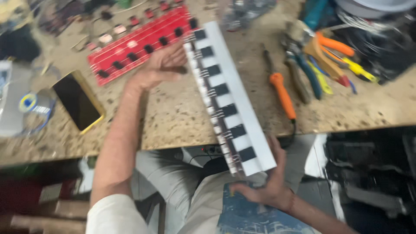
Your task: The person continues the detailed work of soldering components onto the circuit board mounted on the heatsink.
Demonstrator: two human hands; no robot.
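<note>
— What have the hands got?

— A long grey heatsink bar (232,97) with a row of black transistors along it, held slantwise above the speckled bench (173,117). The left hand (158,69) has its fingers curled tight round the far end; the right hand (268,182) cups the near end from below, fingers wrapped under the bar, over the lap.

— And around it?

— A red circuit board (138,43) lies on the bench just behind the left hand. A dark phone in a yellow case (78,102) sits to the left, beside a clear packet with a round blue-and-yellow label (28,104). An orange-handled screwdriver (281,93) and pliers (303,69) lie right.
</note>
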